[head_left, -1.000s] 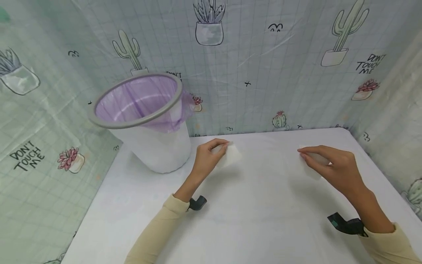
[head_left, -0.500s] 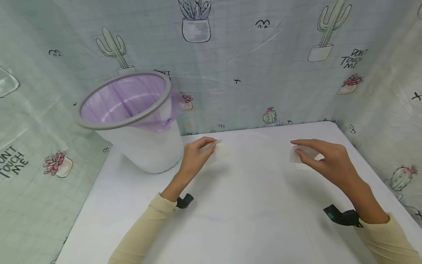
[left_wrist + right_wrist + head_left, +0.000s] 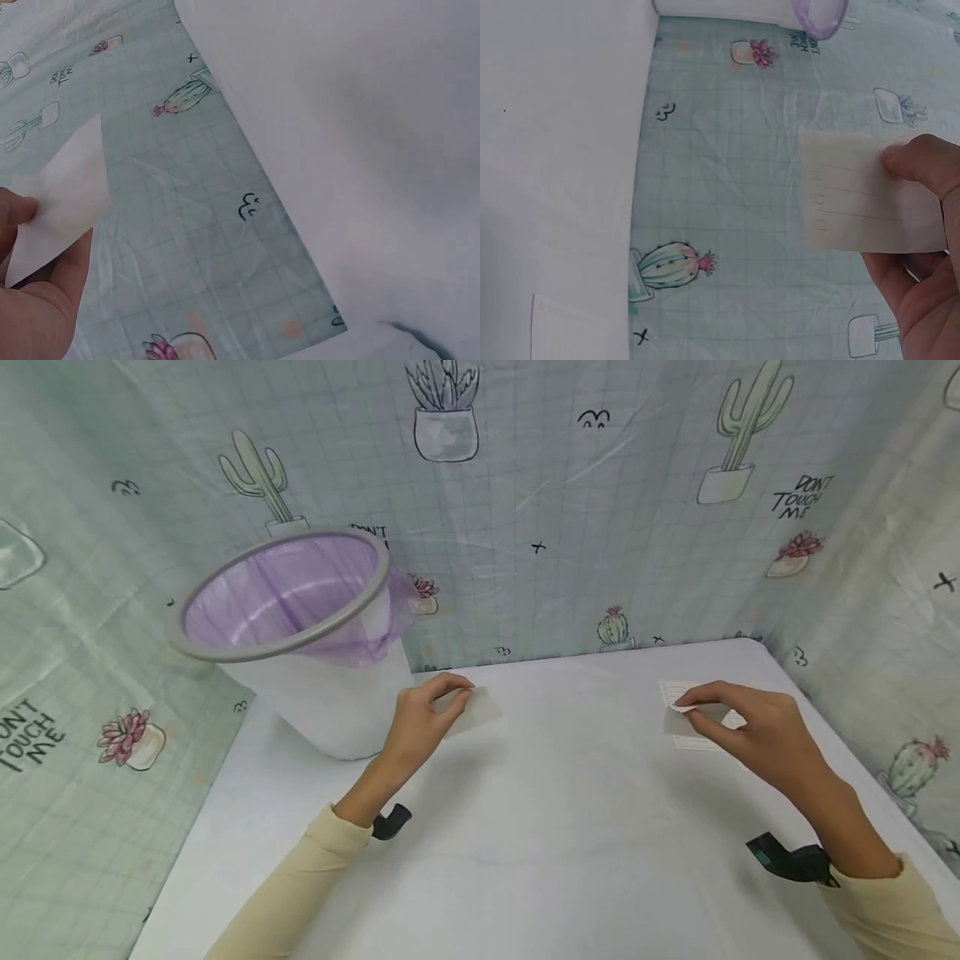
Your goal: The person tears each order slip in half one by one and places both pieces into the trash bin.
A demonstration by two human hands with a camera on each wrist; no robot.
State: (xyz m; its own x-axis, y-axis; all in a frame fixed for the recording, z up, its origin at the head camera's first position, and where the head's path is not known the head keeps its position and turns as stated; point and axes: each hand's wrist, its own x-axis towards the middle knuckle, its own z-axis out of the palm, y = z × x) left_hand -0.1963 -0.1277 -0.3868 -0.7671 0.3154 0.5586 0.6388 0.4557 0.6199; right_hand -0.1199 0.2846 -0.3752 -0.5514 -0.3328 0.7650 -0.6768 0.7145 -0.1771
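Note:
In the head view my left hand (image 3: pixel 423 718) is raised over the table to the right of a bin, pinching a small pale slip of paper (image 3: pixel 480 710) between thumb and index finger. The left wrist view shows that paper (image 3: pixel 71 191) slightly bent, no print visible on it. On the right side, my right hand (image 3: pixel 757 718) pinches another small piece of paper (image 3: pixel 851 199), which has faint ruled lines. Below that hand a lined paper (image 3: pixel 570 330) lies on the table, partly hidden by the hand in the head view.
A white bin (image 3: pixel 337 710) with a grey rim and a purple liner (image 3: pixel 300 585) stands at the table's back left. The white-covered table (image 3: pixel 562 827) spreads between both arms. Cloth with cactus drawings (image 3: pixel 540 602) hangs behind and at the sides.
My left hand has shifted left with its paper, closer to the bin. The right index finger and thumb stood farther apart half a second ago. More of the lined paper on the table shows.

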